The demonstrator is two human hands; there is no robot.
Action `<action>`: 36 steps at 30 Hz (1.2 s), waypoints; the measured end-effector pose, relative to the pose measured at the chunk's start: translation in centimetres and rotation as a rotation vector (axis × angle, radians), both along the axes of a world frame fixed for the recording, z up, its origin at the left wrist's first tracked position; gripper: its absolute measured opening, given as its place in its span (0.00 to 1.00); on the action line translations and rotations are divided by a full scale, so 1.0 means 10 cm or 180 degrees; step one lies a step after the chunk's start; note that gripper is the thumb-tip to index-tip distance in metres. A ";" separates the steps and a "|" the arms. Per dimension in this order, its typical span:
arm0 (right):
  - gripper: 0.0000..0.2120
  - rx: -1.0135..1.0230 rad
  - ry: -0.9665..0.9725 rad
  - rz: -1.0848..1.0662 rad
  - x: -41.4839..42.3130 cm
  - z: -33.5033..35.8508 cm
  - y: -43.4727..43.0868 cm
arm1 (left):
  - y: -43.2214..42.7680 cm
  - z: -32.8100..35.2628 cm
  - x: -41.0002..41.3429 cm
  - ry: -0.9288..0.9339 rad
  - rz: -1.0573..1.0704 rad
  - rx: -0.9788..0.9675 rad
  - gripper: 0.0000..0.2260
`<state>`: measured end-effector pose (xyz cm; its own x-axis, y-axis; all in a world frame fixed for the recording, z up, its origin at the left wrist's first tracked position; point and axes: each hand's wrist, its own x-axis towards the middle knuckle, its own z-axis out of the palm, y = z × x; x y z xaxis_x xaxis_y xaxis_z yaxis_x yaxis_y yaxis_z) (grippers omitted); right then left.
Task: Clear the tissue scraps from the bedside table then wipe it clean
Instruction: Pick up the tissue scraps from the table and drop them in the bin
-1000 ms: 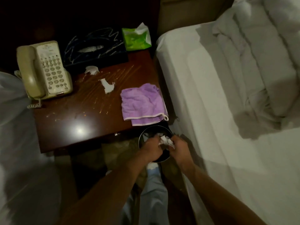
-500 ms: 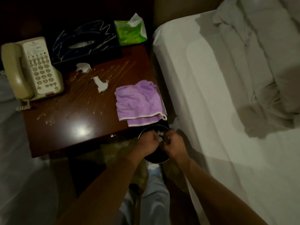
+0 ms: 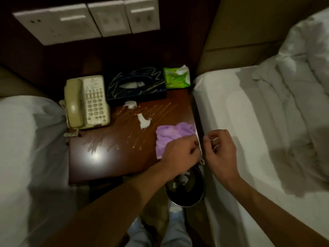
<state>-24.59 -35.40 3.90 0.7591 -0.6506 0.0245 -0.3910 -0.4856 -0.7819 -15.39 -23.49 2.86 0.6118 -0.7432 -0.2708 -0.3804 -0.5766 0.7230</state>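
Observation:
Two white tissue scraps lie on the dark wooden bedside table (image 3: 106,163): one scrap (image 3: 130,104) by the dark tissue box, the other scrap (image 3: 144,122) nearer the middle. A crumpled purple cloth (image 3: 170,137) rests at the table's right edge. My left hand (image 3: 179,154) hovers over the cloth's near corner with its fingers curled in; nothing shows in it. My right hand (image 3: 220,150) is just right of the table edge, fingers loosely curled and apart, holding nothing I can make out. Below both hands a round black bin (image 3: 188,198) holds white tissue scraps (image 3: 181,180).
A beige phone (image 3: 87,102), a dark tissue box (image 3: 135,88) and a green tissue pack (image 3: 176,77) line the table's back. Crumbs and streaks mark the wood. White beds flank the table, left bed (image 3: 26,148) and right bed (image 3: 249,122). A switch panel (image 3: 89,20) hangs on the wall.
Both hands rose from the bin, where they held a tissue scrap, to table height. The scrap now lies in the bin. The view tilted up and shows the wall.

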 end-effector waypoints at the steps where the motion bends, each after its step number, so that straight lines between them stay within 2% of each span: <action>1: 0.03 -0.0020 -0.0020 0.0078 0.12 0.06 0.01 | 0.05 0.02 0.15 -0.0059 0.0239 -0.0001 0.02; 6: 0.04 -0.0238 -0.0011 0.0640 0.72 0.07 0.09 | 0.48 -0.07 0.90 -0.0286 0.1073 0.0329 0.13; 9: 0.09 -0.0283 0.0053 0.0951 1.03 -0.05 0.21 | 0.74 -0.20 1.19 -0.0513 0.1334 0.0550 0.17; 12: 0.12 -0.0247 0.0161 0.1193 1.25 -0.21 0.35 | 0.88 -0.37 1.35 -0.0598 0.1220 0.0787 0.23; 14: 0.11 -0.0195 0.0265 0.1359 1.35 -0.31 0.42 | 0.89 -0.49 1.39 -0.0518 0.1168 0.0949 0.26; 17: 0.08 -0.0178 0.0388 0.1564 1.44 -0.47 0.51 | 0.83 -0.62 1.36 -0.0444 0.1111 0.1011 0.27; 28: 0.12 -0.0400 0.1016 0.1754 1.59 -0.69 0.47 | 0.70 -0.75 1.45 -0.0847 0.0348 0.1612 0.35; 36: 0.12 -0.0427 0.1010 0.1758 1.68 -0.74 0.44 | 0.75 -0.75 1.57 -0.0559 0.0242 0.1507 0.31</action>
